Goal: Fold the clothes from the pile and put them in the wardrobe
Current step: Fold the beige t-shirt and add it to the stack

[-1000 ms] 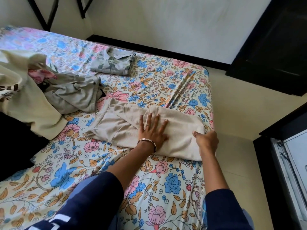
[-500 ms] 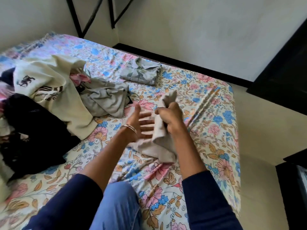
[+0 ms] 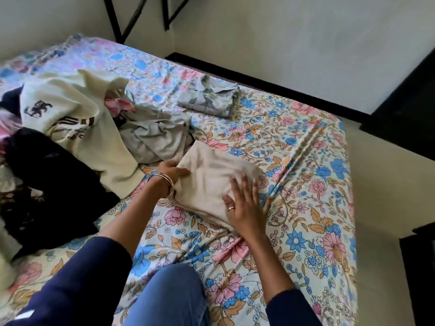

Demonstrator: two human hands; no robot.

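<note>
Scanning from nine o'clock: we see the pile (image 3: 70,142) of unfolded clothes on the floral bedsheet (image 3: 306,184).
Pile: a black garment (image 3: 51,184) lies lowest, a cream printed sweatshirt (image 3: 77,118) over it, and a crumpled grey garment (image 3: 153,137) at its three o'clock edge.
Our left hand (image 3: 168,176): bangles at the wrist, fingers curled, gripping the nine o'clock edge of the beige garment (image 3: 211,180).
Beige garment: folded into a compact shape, flat on the sheet at centre, touching the grey garment's edge.
Folded grey shirt (image 3: 208,97): at twelve o'clock from the beige one, collar up, well apart from it.
Our right hand (image 3: 244,208): ringed, fingers straight and spread, pressing flat on the beige garment's five o'clock corner.
Bed's three o'clock side: bare floor (image 3: 388,184).
</note>
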